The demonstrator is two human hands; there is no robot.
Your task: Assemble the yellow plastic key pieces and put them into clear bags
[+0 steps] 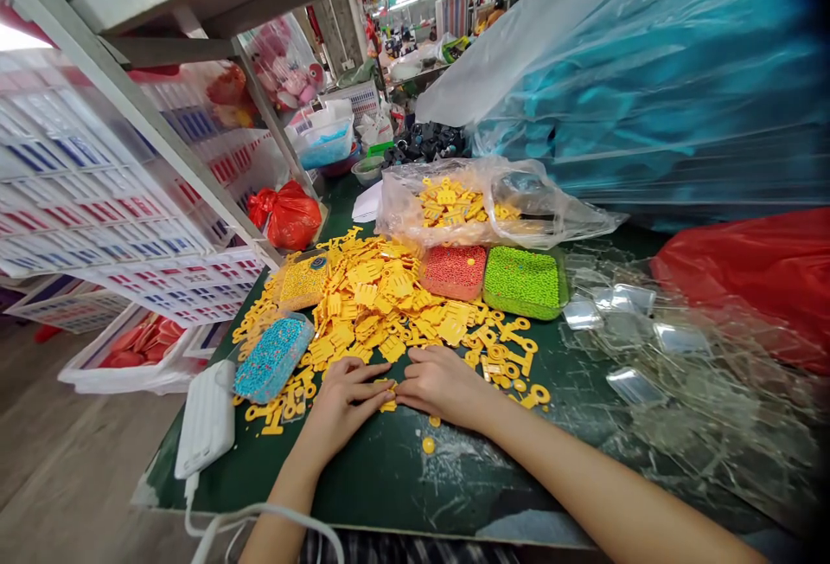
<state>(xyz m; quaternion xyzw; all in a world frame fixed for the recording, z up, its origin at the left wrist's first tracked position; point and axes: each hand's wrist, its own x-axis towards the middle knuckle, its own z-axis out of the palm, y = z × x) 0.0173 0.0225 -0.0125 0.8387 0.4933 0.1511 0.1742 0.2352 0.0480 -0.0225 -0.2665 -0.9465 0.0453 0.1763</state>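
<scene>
My left hand (343, 404) and my right hand (447, 387) meet near the front of the green table (369, 482). Between their fingertips is a small yellow plastic piece (388, 403), mostly covered, with the fingers of both hands closed on it. Just beyond the hands rises a heap of flat yellow plastic parts (382, 287). Yellow parts with ring ends (519, 356) lie loose right of the heap. A round yellow button-like piece (429, 445) rests nearer the table's front edge.
Clear boxes hold blue beads (273, 358), yellow beads (303, 280), red beads (454, 272) and green beads (525, 281). A white power bank (206, 417) with a cable lies left. Clear plastic pieces (680, 391) cover the right side. Behind sits a plastic bag (551, 201) of yellow parts.
</scene>
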